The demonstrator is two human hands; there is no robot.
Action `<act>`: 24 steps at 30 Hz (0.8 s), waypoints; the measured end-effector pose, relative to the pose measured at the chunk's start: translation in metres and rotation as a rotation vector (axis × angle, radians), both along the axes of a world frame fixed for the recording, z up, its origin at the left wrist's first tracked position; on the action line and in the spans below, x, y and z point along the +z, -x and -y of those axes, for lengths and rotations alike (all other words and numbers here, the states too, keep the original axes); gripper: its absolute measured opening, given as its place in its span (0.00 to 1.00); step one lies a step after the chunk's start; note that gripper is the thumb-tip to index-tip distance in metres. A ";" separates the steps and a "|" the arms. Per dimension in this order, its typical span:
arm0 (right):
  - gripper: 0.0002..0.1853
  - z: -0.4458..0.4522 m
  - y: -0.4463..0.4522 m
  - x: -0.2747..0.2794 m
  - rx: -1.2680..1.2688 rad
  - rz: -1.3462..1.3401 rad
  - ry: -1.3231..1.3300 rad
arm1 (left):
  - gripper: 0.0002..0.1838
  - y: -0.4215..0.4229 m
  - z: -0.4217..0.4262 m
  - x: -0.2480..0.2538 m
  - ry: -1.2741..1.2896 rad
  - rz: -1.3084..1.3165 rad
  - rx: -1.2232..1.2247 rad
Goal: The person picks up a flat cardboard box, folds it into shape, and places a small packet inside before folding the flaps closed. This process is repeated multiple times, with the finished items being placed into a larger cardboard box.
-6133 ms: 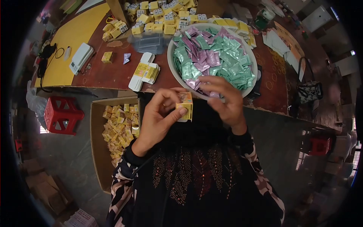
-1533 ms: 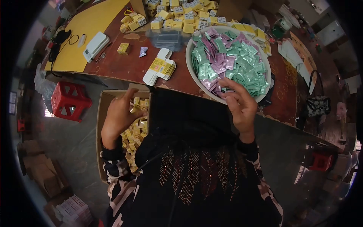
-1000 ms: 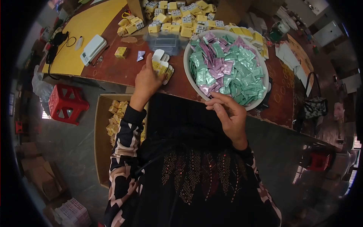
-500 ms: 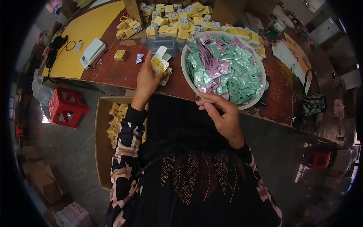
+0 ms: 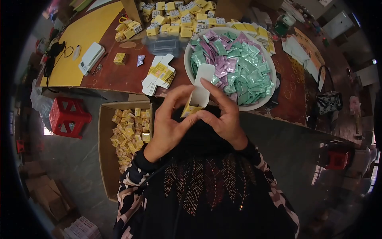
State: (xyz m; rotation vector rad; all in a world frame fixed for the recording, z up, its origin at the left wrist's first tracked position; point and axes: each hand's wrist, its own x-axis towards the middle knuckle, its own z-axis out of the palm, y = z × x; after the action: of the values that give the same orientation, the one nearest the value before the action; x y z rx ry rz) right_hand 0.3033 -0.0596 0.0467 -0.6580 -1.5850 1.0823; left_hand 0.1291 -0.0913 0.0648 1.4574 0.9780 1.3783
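Note:
Between both hands, in front of my chest, is a small yellow-and-white carton (image 5: 198, 96) with its white top flap standing up and its inside showing. My left hand (image 5: 172, 115) grips its left side, fingertips and thumb on the walls. My right hand (image 5: 226, 115) closes on the right side, a finger by the flap and the thumb near the bottom. A stack of flat yellow-and-white cartons (image 5: 159, 75) lies on the table edge beyond my left hand. A white tub (image 5: 274, 85) heaped with green and purple sachets (image 5: 248, 67) stands behind my right hand.
An open cardboard box (image 5: 104, 151) holding many small yellow cartons (image 5: 129, 131) stands below the table at left. On the table are a closed yellow carton (image 5: 119, 58), a single sachet (image 5: 140, 60), a white scale (image 5: 92, 58) and piled yellow packs (image 5: 187, 24). A red stool (image 5: 70, 116) stands at left.
My left hand has come from the carton stack toward my chest with a carton, now opened up. My right hand has moved left from the tub's rim and taken hold of it too.

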 end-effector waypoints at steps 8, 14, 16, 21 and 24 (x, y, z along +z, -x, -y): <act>0.33 0.009 -0.014 0.006 0.033 0.056 0.030 | 0.25 0.000 0.009 0.004 0.146 0.186 -0.263; 0.24 -0.002 -0.019 0.007 0.113 0.212 -0.156 | 0.21 0.005 0.014 -0.005 0.144 0.275 -0.322; 0.22 -0.004 -0.019 0.005 0.096 0.206 -0.202 | 0.20 0.002 0.015 -0.006 0.146 0.336 -0.298; 0.15 -0.008 -0.013 0.010 0.005 0.210 -0.444 | 0.17 -0.001 0.014 -0.005 0.169 0.403 -0.267; 0.14 0.002 -0.010 0.008 -0.058 0.108 -0.274 | 0.18 -0.002 0.011 -0.005 0.168 0.481 -0.251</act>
State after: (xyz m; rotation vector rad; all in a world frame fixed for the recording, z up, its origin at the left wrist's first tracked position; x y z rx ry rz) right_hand 0.3128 -0.0611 0.0545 -0.5797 -1.7568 0.7788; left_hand 0.1310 -0.1024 0.0597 1.0151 0.5650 1.3379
